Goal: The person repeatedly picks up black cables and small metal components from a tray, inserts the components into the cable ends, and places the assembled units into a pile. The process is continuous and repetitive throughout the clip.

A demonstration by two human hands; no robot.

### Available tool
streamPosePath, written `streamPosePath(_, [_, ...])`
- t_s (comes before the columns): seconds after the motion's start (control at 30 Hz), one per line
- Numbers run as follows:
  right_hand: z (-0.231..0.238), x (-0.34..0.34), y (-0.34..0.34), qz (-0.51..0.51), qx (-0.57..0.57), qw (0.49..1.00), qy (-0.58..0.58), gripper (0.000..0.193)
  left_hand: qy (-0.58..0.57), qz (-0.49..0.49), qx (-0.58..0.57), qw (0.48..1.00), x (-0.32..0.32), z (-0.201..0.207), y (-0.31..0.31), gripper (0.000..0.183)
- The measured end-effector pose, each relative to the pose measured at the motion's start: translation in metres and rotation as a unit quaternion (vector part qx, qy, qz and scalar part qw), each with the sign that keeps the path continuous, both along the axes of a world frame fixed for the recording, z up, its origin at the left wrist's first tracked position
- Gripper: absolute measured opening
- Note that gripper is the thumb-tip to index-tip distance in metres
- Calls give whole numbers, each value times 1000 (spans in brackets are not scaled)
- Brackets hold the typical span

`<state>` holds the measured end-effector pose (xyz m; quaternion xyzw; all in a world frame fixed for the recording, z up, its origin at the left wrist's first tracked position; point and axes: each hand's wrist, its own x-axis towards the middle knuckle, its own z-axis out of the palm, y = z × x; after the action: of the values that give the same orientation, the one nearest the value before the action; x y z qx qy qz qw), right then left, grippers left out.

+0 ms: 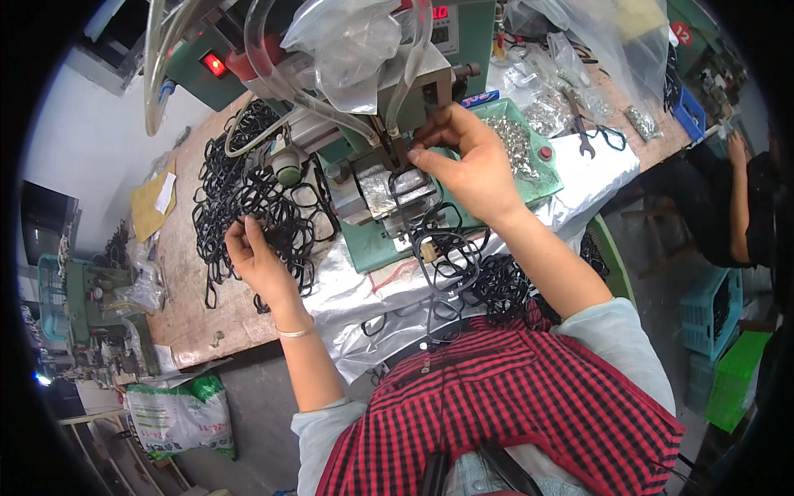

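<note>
My right hand [480, 165] is at the tooling of a green bench press [389, 161], thumb and fingers pinched beside its narrow die. What they grip is hidden. A black cord loop [397, 194] hangs from just under the die, over the metal block [385, 190] and down the front. To the left, my left hand [263, 269] is over the near edge of a heap of black cord loops [240, 186]. Its fingers are curled in towards the thumb; whether a loop is between them I cannot make out.
A green tray of small metal pieces [517, 153] stands right of the press, near a wrench [579, 124]. More black loops [504, 285] lie at the table's front edge, by my checked apron [496, 372]. Clear hoses [256, 41] hang overhead. Another person's arm [738, 198] shows far right.
</note>
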<state>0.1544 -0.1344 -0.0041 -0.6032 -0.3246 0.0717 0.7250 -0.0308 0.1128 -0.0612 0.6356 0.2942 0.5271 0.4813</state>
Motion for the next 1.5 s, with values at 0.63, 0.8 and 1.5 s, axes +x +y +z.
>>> streamPosePath(0.63, [14, -25, -18, -11, -87, 995, -47, 37, -94, -231, 359, 899, 34, 95, -94, 19])
streamPosePath(0.8, [-62, 39, -63, -288, -375, 822, -318, 18, -40, -278, 587, 759, 48, 68, -121, 23])
streamPosePath(1.5, [-82, 62, -73, -270, -215, 928, -144, 16, 322, -144, 260, 899, -35, -16, -153, 72])
